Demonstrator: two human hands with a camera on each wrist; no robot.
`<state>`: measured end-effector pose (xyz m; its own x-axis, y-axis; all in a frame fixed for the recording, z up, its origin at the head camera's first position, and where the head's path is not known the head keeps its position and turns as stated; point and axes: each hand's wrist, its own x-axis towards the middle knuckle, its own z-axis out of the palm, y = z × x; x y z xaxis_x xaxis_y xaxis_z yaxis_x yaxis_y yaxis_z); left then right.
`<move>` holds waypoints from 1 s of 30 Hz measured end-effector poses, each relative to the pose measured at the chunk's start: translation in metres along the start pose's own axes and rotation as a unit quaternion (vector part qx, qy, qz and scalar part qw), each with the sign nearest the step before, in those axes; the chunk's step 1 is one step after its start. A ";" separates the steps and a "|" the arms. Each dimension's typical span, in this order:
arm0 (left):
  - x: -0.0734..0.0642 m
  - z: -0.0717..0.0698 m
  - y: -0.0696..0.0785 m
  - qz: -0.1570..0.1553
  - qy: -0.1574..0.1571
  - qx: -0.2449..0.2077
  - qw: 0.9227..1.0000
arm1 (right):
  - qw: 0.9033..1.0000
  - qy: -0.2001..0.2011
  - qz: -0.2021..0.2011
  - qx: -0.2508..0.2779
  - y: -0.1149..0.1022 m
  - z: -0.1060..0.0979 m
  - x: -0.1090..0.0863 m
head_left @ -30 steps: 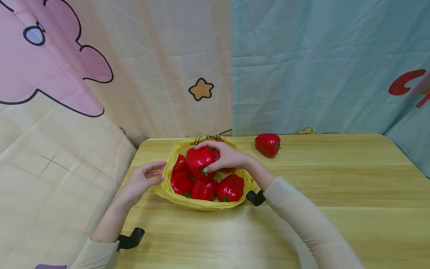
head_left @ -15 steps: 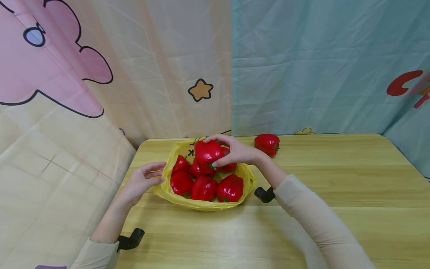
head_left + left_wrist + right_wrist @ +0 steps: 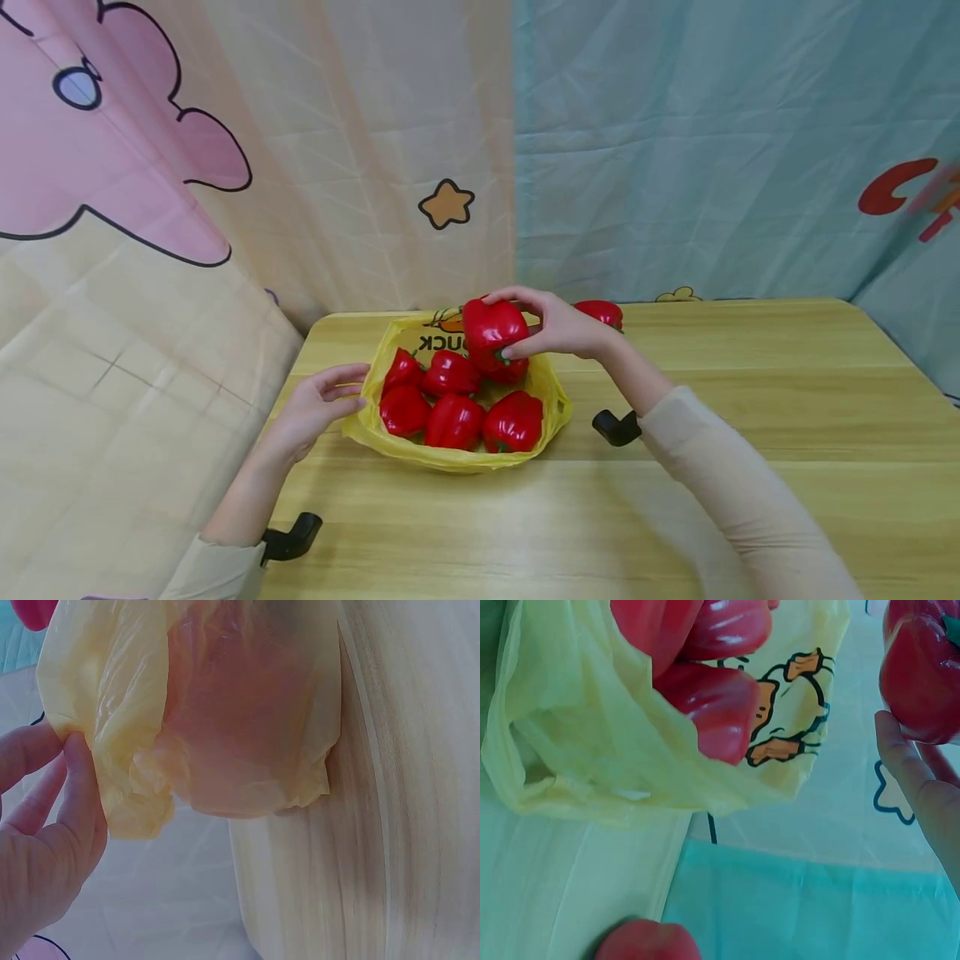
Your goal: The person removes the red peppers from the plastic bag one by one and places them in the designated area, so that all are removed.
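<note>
A yellow plastic bag (image 3: pixel 438 458) with a duck print stands open at the left of the table, several red bell peppers (image 3: pixel 456 421) inside. At its left edge my left hand (image 3: pixel 313 408) pinches the rim between thumb and finger, seen closely in the left wrist view, where the bag's side (image 3: pixel 247 750) hangs down. My right hand (image 3: pixel 558 325) grips one red bell pepper (image 3: pixel 491 325) by its sides, above the bag's far right part. The held pepper's green stem (image 3: pixel 951 628) shows in the right wrist view.
Another red bell pepper (image 3: pixel 600 313) lies at the table's back edge, partly behind my right hand. The wooden table (image 3: pixel 750 400) extends to the right. A printed curtain (image 3: pixel 675 167) hangs right behind it. Black wrist mounts (image 3: pixel 617 428) stick out from both forearms.
My right hand has lifted the bell pepper up and to the right, from among the others to above the bag's far side. The left hand has stayed at the rim.
</note>
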<state>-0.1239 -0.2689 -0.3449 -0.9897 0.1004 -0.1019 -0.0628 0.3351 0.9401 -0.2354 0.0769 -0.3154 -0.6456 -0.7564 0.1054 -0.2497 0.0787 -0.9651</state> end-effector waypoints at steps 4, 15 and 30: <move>0.000 0.000 -0.001 0.001 0.000 0.002 1.000 | 1.000 0.007 -0.002 0.008 0.001 -0.007 -0.006; 0.000 -0.001 -0.002 0.003 -0.001 -0.001 1.000 | 0.999 0.030 -0.004 0.029 -0.001 -0.021 -0.020; 0.001 -0.001 -0.002 0.005 -0.001 0.001 1.000 | 0.996 0.075 0.034 -0.045 0.001 -0.046 -0.045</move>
<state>-0.1246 -0.2702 -0.3463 -0.9900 0.1057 -0.0936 -0.0529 0.3367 0.9401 -0.2398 0.1414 -0.3098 -0.7623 -0.6421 0.0815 -0.2609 0.1896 -0.9466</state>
